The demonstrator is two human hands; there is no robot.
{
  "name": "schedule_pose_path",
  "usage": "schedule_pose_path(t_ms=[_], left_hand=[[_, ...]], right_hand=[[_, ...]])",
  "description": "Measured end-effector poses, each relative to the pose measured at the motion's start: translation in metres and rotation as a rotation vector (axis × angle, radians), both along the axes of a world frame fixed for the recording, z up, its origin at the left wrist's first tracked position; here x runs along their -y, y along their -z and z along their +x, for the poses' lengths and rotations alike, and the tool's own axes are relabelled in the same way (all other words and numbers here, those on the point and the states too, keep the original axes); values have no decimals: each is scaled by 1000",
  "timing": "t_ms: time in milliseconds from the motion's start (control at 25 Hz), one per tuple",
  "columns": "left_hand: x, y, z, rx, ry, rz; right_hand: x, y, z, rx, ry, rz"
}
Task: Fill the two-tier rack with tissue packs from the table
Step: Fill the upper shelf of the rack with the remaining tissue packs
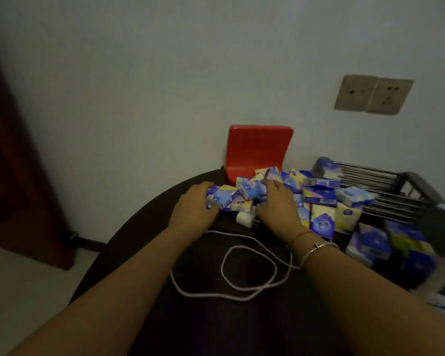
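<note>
Several blue, white and yellow tissue packs [244,191] lie in a heap at the far side of the dark round table [144,217]. My left hand [194,208] grips the packs at the heap's left end, its fingers curled round them. My right hand [278,204] lies on the heap's middle, fingers curled over packs there. The metal two-tier rack [385,191] stands at the right. A pack [326,169] rests on its upper bars, and more packs [350,199] are piled against its front. Other packs [393,245] sit lower down at the right, blurred.
A white charger plug [246,218] lies between my hands, and its white cable [231,263] loops across the table towards me. A red chair back [258,150] stands behind the heap against the wall. Two wall sockets [373,95] are above the rack. A dark wooden door [16,176] is at left.
</note>
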State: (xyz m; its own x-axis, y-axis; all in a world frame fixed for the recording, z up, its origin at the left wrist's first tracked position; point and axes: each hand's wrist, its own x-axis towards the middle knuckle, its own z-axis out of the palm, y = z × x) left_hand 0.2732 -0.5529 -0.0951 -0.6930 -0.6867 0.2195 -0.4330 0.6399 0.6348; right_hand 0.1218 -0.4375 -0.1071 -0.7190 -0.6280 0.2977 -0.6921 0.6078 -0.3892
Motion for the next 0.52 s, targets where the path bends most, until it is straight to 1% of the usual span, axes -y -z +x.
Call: schedule_pose_path(t_ms=[80,200,320,400,520], left_hand=[[25,5,-28,29,60,10],[47,9,-60,123,110,140],[51,16,-79,184,147,243],[49,19,-84,174,144,276],[47,14,-87,120,122,339]], right_hand=[[24,-2,-24,-24,-58,73],[41,-7,-40,12,-106,216],[38,-10,-41,16,-127,353],[32,-10,-38,41,-152,368],[21,-15,-36,163,-185,320]])
